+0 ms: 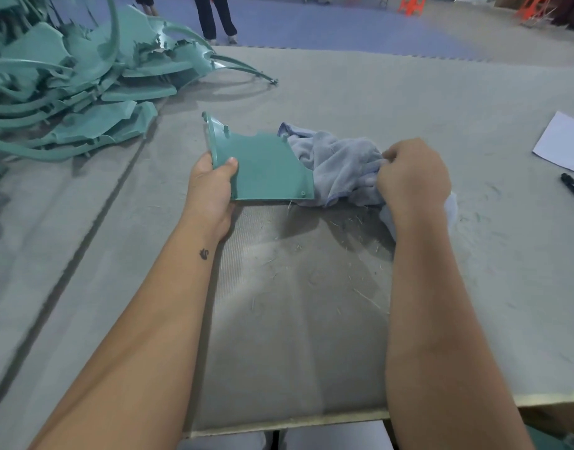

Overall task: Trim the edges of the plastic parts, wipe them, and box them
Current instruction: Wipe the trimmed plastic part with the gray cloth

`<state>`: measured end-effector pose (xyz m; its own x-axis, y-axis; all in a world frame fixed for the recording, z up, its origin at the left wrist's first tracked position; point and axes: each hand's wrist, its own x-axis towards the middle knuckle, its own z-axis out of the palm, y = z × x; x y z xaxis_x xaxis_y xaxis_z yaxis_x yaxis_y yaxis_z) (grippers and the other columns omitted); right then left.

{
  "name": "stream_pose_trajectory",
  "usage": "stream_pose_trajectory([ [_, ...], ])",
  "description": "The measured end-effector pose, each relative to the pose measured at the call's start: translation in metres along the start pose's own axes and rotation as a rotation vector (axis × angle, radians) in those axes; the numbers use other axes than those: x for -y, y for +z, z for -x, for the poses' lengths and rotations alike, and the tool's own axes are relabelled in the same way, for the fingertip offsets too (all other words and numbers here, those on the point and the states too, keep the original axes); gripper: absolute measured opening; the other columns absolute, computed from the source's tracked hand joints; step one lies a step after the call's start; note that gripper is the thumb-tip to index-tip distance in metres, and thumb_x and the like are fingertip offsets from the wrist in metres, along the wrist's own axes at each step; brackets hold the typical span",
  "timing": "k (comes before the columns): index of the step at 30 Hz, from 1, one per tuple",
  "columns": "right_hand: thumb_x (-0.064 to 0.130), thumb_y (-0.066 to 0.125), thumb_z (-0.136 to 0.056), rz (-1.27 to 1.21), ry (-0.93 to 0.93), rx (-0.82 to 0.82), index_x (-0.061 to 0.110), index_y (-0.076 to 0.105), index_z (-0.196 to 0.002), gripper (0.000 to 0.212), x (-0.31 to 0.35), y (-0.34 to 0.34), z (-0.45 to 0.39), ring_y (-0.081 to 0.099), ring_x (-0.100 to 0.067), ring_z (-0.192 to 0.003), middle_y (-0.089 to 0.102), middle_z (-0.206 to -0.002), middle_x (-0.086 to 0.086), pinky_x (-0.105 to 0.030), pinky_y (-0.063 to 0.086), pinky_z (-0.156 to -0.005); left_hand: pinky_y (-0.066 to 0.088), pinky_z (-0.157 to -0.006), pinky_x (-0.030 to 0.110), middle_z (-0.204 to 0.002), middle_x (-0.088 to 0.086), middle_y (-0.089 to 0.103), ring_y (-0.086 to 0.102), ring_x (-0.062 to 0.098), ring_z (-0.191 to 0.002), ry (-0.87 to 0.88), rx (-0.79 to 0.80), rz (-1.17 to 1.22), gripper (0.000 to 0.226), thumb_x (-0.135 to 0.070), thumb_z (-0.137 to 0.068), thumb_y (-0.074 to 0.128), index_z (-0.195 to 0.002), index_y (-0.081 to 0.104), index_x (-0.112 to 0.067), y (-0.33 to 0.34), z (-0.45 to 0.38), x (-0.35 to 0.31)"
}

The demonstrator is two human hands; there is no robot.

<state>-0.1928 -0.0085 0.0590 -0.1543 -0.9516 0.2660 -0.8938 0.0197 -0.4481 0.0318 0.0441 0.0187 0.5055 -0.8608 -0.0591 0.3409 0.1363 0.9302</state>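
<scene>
Left hand (211,186) pinches the near-left edge of a flat, matte teal plastic part (266,167), thumb on top; the part has a jagged far edge, a raised curved rim and small pegs. Right hand (412,177), fingers curled, bunches a soft pale-blue cloth (341,164) touching the part's right edge. Both lie over the grey ribbed table mat (295,319), strewn with fine shavings. Heap of untrimmed teal parts (68,82), far left.

You have a flat teal plastic part (266,168) with a raised curved rim on its left edge, lying level just above the desk; a crumpled pale blue cloth (341,164) touches its right edge. More teal plastic parts (68,82) lie heaped far left.
</scene>
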Motion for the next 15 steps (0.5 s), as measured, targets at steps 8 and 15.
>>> stream_pose_trajectory([
  [8, 0.012, 0.043, -0.085, -0.104, 0.027, -0.058, 0.021, 0.06, -0.097, 0.023, -0.006, -0.003, -0.005, 0.046, -0.023, -0.076, 0.051, -0.083, 0.002, -0.029, 0.032, -0.064, 0.057, -0.066, 0.026, -0.096, 0.002, 0.071, 0.071, 0.011, -0.077, -0.002, -0.002, -0.011, 0.023, -0.001, -0.1, 0.042, -0.112, 0.06, -0.011, 0.001, 0.002, -0.002],
  [15, 0.006, 0.055, -0.08, 0.011, 0.021, 0.301, 0.016, 0.071, -0.096, 0.025, -0.008, -0.017, -0.003, 0.058, -0.032, -0.079, 0.065, -0.081, -0.01, -0.032, 0.045, -0.069, 0.057, -0.061, 0.025, -0.096, 0.003, 0.07, 0.071, 0.01, -0.072, -0.024, -0.009, 0.009, 0.025, -0.002, -0.1, 0.043, -0.119, 0.058, -0.009, 0.001, 0.003, -0.002],
])
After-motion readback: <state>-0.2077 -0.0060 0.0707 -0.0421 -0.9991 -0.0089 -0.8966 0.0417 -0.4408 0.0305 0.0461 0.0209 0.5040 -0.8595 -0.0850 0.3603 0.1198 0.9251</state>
